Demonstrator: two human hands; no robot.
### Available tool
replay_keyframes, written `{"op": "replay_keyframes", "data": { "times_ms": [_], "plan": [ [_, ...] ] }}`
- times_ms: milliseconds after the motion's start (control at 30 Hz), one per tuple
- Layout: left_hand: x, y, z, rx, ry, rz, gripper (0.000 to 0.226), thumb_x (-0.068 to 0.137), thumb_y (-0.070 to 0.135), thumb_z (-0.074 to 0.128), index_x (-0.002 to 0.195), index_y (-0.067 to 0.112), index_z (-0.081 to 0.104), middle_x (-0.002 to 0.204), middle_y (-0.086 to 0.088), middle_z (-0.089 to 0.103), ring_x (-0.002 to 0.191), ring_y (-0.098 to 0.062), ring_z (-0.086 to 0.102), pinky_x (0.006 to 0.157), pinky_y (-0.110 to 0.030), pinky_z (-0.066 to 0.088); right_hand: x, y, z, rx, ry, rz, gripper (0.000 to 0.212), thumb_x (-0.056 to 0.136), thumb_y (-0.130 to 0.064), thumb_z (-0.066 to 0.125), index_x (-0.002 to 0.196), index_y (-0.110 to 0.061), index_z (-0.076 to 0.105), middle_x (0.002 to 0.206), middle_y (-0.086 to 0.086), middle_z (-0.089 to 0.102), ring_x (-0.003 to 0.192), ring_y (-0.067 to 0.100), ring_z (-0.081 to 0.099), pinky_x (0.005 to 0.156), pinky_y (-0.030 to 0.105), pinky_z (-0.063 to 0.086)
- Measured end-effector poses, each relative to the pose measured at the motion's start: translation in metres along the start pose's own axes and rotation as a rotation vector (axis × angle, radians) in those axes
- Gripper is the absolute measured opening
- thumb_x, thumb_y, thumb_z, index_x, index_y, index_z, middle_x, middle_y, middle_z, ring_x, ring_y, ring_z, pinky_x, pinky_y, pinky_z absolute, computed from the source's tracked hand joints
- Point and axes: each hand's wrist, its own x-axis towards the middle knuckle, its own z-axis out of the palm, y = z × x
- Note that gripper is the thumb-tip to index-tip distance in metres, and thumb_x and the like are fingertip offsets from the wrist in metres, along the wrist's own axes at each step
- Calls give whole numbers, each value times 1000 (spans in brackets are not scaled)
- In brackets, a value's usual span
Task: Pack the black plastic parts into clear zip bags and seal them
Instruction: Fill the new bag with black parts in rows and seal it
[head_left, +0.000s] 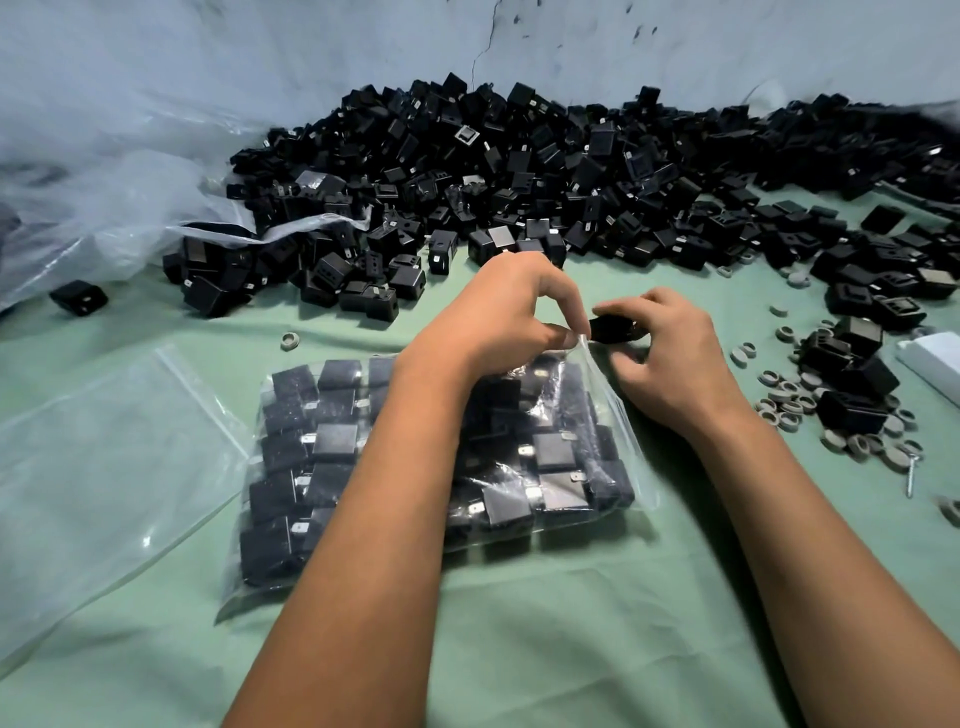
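A clear zip bag (322, 467) full of black plastic parts lies on the green cloth in the middle. My left hand (498, 317) reaches over it and pinches the bag's open edge at its far right corner, lifting the film. My right hand (660, 358) is just to the right of that opening and holds one black part (610, 328) at the mouth of the bag. A large heap of loose black parts (519, 171) runs across the back of the table.
An empty clear zip bag (104, 467) lies flat at the left. A big crumpled plastic sack (104, 182) sits at the back left. Grey rings (789, 400) and more black parts are scattered at the right, beside a white box (935, 358) and a screw (911, 473).
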Motion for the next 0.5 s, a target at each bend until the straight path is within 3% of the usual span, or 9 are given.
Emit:
{"op": "replay_keyframes", "data": {
  "times_ms": [100,200,300,367,433,500],
  "plan": [
    [0,1,-1,15,-2,4,15,83,18,85,86,32,81,109,9,63,104,-6,61,82,-19,51,-3,-4,-4,89,-56,13,26,86,-24,81,112,-25,79,101,0,68,94,17,67,92,33,56],
    [-1,0,-2,-3,7,-2,16,82,17,86,85,32,81,108,10,64,105,-5,60,86,-19,49,0,-2,-10,169,-51,89,30,82,-17,86,109,-27,77,99,-6,75,93,11,70,95,35,57],
    [-1,0,-2,-16,19,7,17,81,17,86,86,32,82,110,10,63,108,-5,58,89,-20,46,-4,-1,-16,542,-144,179,48,77,-6,89,119,-21,70,101,0,78,95,15,76,93,32,61],
    [-1,-1,-2,0,35,20,18,80,18,87,85,34,82,112,9,61,110,-6,56,89,-21,45,-8,-5,-19,739,-200,188,40,76,-4,89,111,-17,73,98,7,79,93,23,77,90,36,62],
    [0,0,-3,7,50,29,18,79,19,88,84,35,82,113,9,59,113,-7,53,90,-22,44,-9,-8,-21,754,-244,149,35,73,-12,91,105,-18,77,100,6,78,97,27,74,90,41,62],
    [0,-1,-4,0,58,35,19,78,18,89,83,35,81,114,10,58,114,-6,52,91,-24,44,-8,-9,-22,644,-259,88,37,67,-31,92,102,-24,81,100,4,71,95,20,63,83,42,54]
  ]
}}
